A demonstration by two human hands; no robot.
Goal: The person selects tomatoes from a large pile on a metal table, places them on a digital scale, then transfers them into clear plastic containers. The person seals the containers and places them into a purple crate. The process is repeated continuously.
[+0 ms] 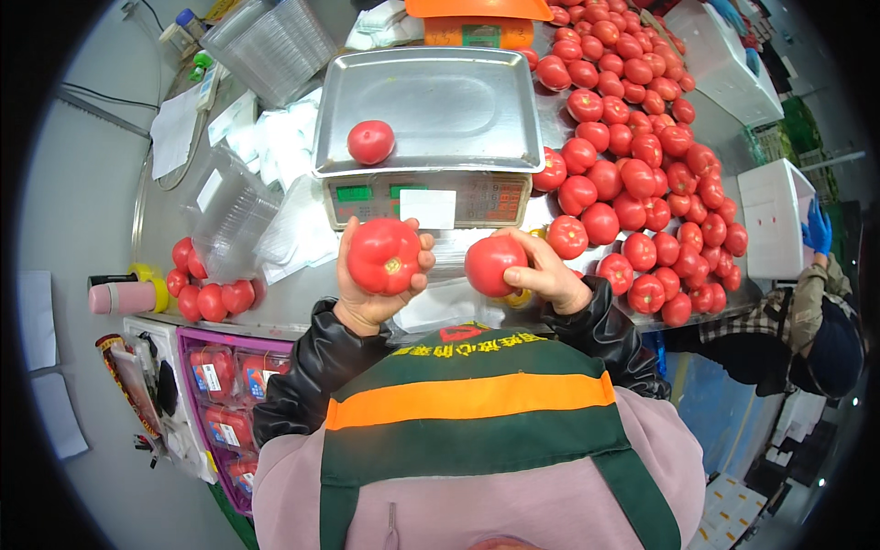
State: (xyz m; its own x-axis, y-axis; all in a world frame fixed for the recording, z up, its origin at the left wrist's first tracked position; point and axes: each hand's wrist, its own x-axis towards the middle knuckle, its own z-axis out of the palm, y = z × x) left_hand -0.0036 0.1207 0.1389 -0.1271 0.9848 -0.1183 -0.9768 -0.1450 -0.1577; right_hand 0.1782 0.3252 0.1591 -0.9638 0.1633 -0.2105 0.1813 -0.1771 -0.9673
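Note:
A large red tomato sits in my left hand [364, 302], its stem scar turned up toward me. My right hand [550, 275] grips another tomato [493, 267] from its right side, thumb in front. Both hands are just in front of a digital scale [357, 206] with a paper slip on its panel. On the scale's metal pan [440, 103], one tomato [371, 142] rests near the front left corner. To the right, a broad heap of loose tomatoes [639, 179] covers the steel table, its nearest fruit close to my right hand.
Stacked clear plastic trays [268, 48] and more trays [227, 213] stand left, beside white absorbent pads [289, 137]. Several tomatoes [212, 301] lie at the left edge near a pink bottle [124, 298]. A purple crate [199, 405] holds packed tomatoes. A blue-gloved person works beside foam boxes [770, 227].

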